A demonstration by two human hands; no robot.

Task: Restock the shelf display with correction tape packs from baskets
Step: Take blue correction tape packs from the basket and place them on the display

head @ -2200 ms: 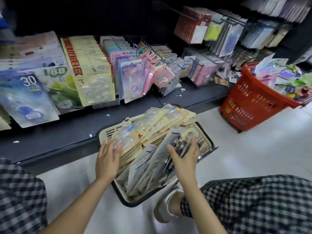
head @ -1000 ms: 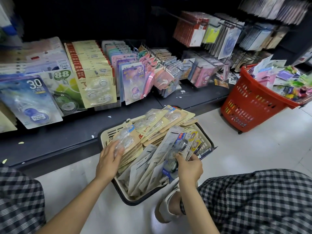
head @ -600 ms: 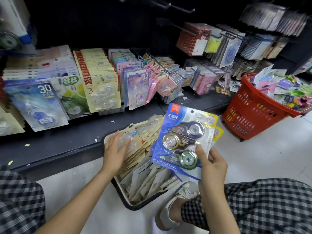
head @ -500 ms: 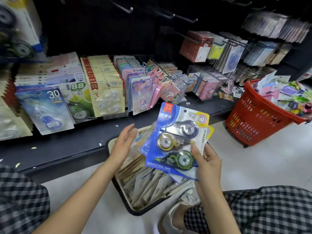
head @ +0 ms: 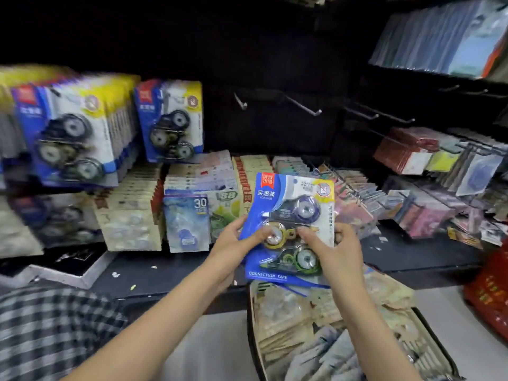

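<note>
Two-handed correction tape pack [head: 288, 215] below bare hooks [head: 305, 107]

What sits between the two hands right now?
In the head view, a blue pack of correction tape spans the gap, held by the left hand and right hand at its sides.

Bare metal peg hooks [head: 303, 107] jut from a dark display wall. Checked fabric [head: 52, 334] fills the lower left corner, above pale floor [head: 209, 350].
</note>
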